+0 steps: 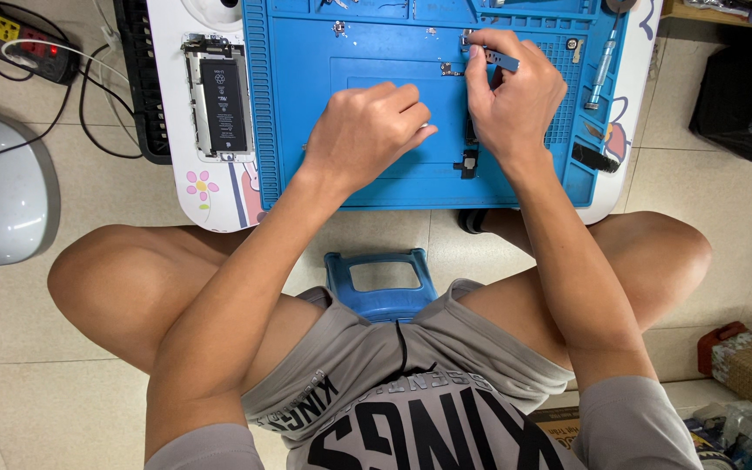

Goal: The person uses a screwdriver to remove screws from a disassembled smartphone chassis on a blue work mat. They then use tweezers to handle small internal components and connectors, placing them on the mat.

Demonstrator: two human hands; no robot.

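Right hand [515, 100] pinches a blue tweezer-like tool [502, 59] between thumb and fingers, tip over a small metal part [466, 36] near the top of the blue repair mat [306, 130]. Left hand [365, 130] loosely curled, knuckles down on the mat's middle, holding nothing visible. Mat's top tray compartments hold tiny screws [339, 28]. Small black component [467, 163] lies below the right hand. Opened phone [217, 96], battery exposed, sits left of the mat on the white table [219, 204]. Silver screwdriver [603, 65] at right edge.
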